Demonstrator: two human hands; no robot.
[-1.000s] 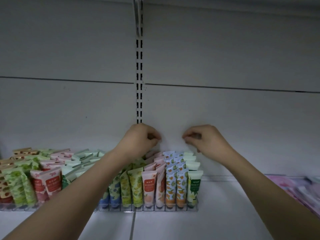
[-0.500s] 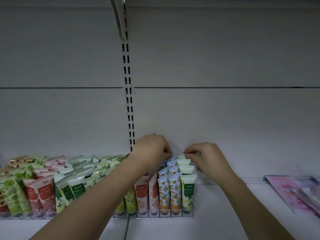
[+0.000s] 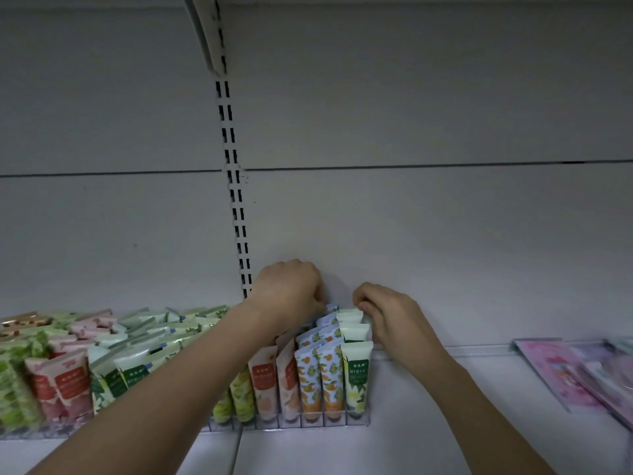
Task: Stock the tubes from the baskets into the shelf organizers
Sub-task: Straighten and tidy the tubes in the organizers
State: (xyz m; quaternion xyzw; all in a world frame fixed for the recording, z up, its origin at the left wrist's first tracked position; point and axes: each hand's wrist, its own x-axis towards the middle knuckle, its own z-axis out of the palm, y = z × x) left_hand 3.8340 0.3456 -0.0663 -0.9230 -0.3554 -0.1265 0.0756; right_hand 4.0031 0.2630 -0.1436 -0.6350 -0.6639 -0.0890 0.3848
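Both hands curl at the back tubes (image 3: 349, 317); left (image 3: 291, 293) grip hidden, right (image 3: 387, 313) seemingly pinching a crimp; light, squashy.

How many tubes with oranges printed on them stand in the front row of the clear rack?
2. The left orange tube and the right orange tube stand side by side, between a peach tube and a white-green tube. More orange tubes stand behind them, partly hidden.
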